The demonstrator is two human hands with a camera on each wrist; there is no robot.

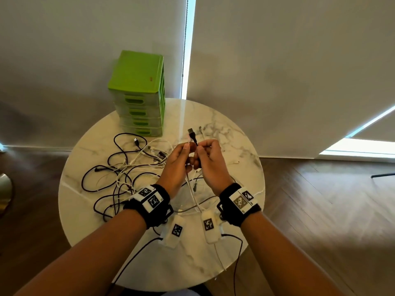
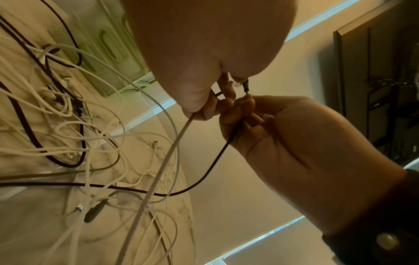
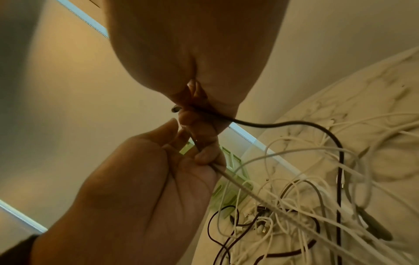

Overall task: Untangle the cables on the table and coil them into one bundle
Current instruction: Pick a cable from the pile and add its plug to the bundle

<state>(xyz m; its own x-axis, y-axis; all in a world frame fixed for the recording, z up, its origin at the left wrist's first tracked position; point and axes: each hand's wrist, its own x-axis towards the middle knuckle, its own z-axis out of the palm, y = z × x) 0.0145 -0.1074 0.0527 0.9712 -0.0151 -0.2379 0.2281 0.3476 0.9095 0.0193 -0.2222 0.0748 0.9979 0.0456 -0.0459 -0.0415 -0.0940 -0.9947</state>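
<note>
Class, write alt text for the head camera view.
Two hands, left hand and right hand, hold cable ends together above a round marble table. A tangle of black and white cables lies left, before a green drawer unit.

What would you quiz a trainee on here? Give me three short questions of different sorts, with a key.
1. True or false: the green drawer unit stands on the floor.
2. Which hand pinches the black cable? A) left hand B) right hand C) neither
3. Fill in: the left hand grips a ___ cable.

Key: 1 false, it stands on the table; 2 B; 3 white cable.
</note>
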